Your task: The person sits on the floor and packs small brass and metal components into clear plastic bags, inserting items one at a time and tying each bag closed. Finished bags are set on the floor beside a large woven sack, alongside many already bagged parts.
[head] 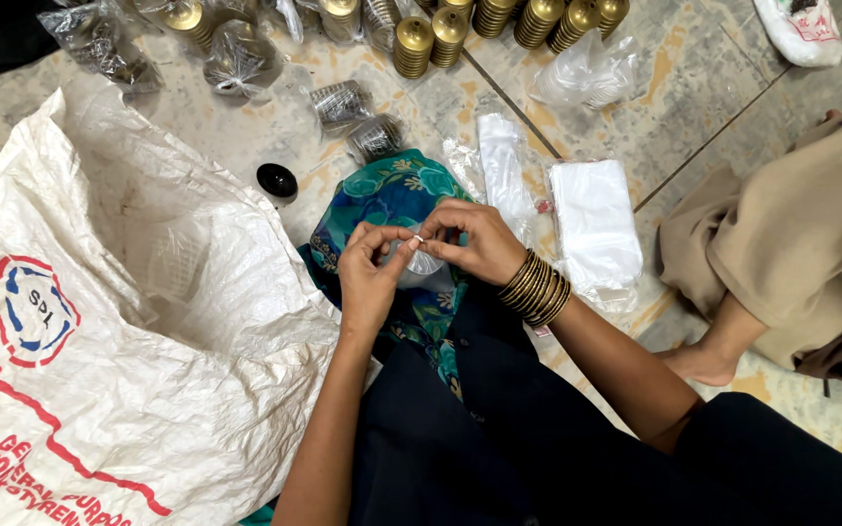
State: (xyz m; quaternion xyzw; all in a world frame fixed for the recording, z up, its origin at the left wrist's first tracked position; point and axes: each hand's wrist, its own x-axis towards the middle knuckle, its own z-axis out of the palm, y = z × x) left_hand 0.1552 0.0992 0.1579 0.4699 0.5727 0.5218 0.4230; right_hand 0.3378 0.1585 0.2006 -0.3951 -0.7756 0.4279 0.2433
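The left hand [370, 273] and the right hand [475, 239] both pinch the top of a small clear bag [421, 265] hanging between them, at three o'clock from the left and nine o'clock from the right.

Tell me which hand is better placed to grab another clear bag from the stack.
Probably the right hand. The stack of clear bags lies just beyond its bangled wrist, while the left hand sits on the far side, nearer the white sack. Both pinch a small bag.
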